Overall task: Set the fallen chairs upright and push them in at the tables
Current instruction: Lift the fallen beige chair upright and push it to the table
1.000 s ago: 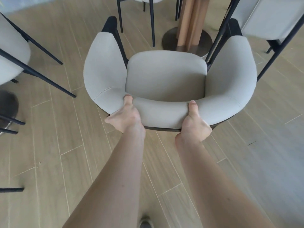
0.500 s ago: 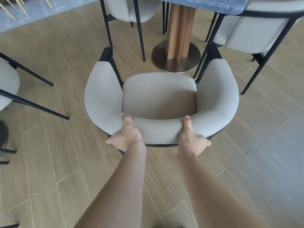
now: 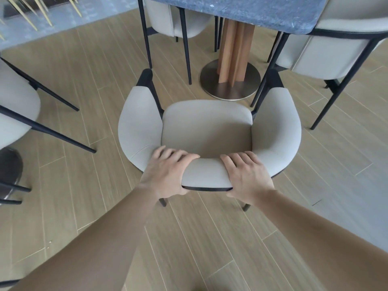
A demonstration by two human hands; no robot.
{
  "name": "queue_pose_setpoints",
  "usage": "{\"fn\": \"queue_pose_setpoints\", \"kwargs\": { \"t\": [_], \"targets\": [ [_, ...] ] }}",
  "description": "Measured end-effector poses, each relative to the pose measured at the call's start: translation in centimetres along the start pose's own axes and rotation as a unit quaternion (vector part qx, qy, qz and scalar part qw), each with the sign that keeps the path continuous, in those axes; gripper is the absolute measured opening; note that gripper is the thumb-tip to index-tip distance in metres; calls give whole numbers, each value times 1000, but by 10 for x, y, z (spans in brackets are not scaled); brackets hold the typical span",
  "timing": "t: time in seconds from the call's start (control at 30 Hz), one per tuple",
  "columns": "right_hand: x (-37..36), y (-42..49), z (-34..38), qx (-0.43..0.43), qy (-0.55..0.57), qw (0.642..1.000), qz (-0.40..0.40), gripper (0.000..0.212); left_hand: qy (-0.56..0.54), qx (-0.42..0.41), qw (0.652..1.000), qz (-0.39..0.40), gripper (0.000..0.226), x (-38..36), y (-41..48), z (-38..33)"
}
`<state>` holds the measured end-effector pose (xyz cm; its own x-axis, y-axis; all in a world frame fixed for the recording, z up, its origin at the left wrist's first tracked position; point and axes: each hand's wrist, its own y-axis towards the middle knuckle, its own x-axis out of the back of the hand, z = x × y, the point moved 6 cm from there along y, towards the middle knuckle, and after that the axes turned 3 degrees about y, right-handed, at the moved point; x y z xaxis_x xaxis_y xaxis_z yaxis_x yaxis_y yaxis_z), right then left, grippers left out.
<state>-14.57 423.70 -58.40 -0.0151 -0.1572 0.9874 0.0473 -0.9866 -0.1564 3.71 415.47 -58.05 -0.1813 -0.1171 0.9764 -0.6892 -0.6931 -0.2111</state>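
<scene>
Here we show, first, the pale wood-plank floor [image 3: 210,238] that fills the scene. At the far side stands the blue speckled stone tabletop [image 3: 241,11], borne on a ribbed wooden column [image 3: 235,53] that rises from a round brushed-metal base [image 3: 228,89]. Grey neighbouring chairs stand at the far side [image 3: 178,24], at the right [image 3: 327,53] and at the left [image 3: 14,114].

The grey upholstered armchair with black metal legs [image 3: 205,127] stands upright in the middle of the floor, on the near side of the table. Its seat faces the column and its front edge lies just near of the round base. We cannot tell how far it reaches under the top.

The left hand [image 3: 165,175] and the right hand [image 3: 245,175] grip the curved top of the backrest, apart from one another. On each, the fingers [image 3: 178,154] lie slightly spread and curl over the top toward the seat, while the thumb hooks under the black rim on the near side.
</scene>
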Motion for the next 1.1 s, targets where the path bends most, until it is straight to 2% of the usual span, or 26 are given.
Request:
{"fn": "queue_pose_setpoints", "kwargs": {
  "t": [0.13,0.3,0.6,0.93,1.1],
  "targets": [
    [-2,10,-6,0,-20,1000,9,88,53,-14,998,9,101,-3,14,4],
    [8,55,-22,-15,-16,1000,4,78,46,-20,999,-3,102,3,60,28],
    [29,174,-56,-72,-9,997,2,86,36,-62,997,-22,100,26,179,100],
    [49,291,-86,-125,10,992,-34,80,42,-124,990,-50,102,46,299,174],
    [56,332,-99,-150,22,987,-46,75,34,-146,988,-34,101,60,349,197]
  ]
}}
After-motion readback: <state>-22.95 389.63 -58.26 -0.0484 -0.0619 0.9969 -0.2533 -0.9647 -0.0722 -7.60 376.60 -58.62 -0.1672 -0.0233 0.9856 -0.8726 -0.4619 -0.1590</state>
